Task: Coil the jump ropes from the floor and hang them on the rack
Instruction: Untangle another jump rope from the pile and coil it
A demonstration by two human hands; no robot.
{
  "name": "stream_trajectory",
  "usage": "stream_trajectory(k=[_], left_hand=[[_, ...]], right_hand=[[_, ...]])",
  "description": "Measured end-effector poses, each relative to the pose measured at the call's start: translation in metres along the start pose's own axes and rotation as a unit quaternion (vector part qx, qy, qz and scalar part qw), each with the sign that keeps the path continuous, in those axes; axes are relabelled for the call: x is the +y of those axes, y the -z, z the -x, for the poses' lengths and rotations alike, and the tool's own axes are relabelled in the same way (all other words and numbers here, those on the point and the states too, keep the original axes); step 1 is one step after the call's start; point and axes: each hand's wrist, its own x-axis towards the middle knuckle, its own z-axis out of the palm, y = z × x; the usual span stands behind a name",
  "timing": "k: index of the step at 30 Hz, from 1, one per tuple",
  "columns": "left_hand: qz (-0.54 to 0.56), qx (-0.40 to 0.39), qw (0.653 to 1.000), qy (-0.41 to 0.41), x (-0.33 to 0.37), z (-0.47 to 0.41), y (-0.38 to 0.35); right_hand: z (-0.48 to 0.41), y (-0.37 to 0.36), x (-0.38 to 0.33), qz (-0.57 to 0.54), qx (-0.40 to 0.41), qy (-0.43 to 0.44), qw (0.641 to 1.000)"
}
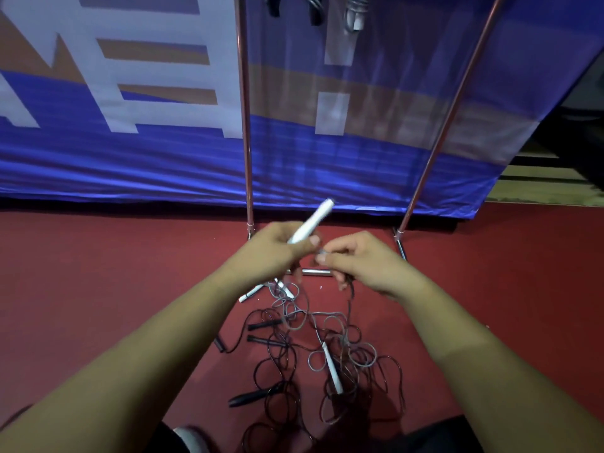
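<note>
My left hand [277, 248] grips a white jump-rope handle [318, 215] that points up and to the right. Close beside it, my right hand [356, 261] pinches the grey cord [322, 253] of that rope, which trails down to the floor. Below my hands lies a tangled heap of jump ropes [313, 348] on the red floor, with black handles [253, 395] and another white handle [333, 367] among the loops. The metal rack [245, 125] stands just behind, and coiled ropes [354, 9] hang from its top at the upper edge of the view.
A blue banner [130, 158] with white and orange lettering hangs behind the rack. The rack's right pole [451, 116] slants up to the right, and its base bar [317, 272] lies on the red floor [98, 273]. Steps [539, 178] show at the far right.
</note>
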Motion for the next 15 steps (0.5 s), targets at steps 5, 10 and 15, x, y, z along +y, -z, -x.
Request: stream_trajectory(k=[5, 10, 15], left_hand=[[0.066, 0.072, 0.995, 0.008, 0.002, -0.010, -0.003], [0.277, 0.191, 0.942, -0.003, -0.002, -0.014, 0.021], [0.056, 0.257, 0.964, 0.034, -0.016, -0.016, 0.025]], right_hand=[[0.000, 0.014, 0.011, 0.000, -0.015, -0.010, 1.000], [0.005, 0.045, 0.066, 0.187, -0.099, -0.147, 0.966], [-0.006, 0.052, 0.071, 0.062, 0.133, -0.142, 0.979]])
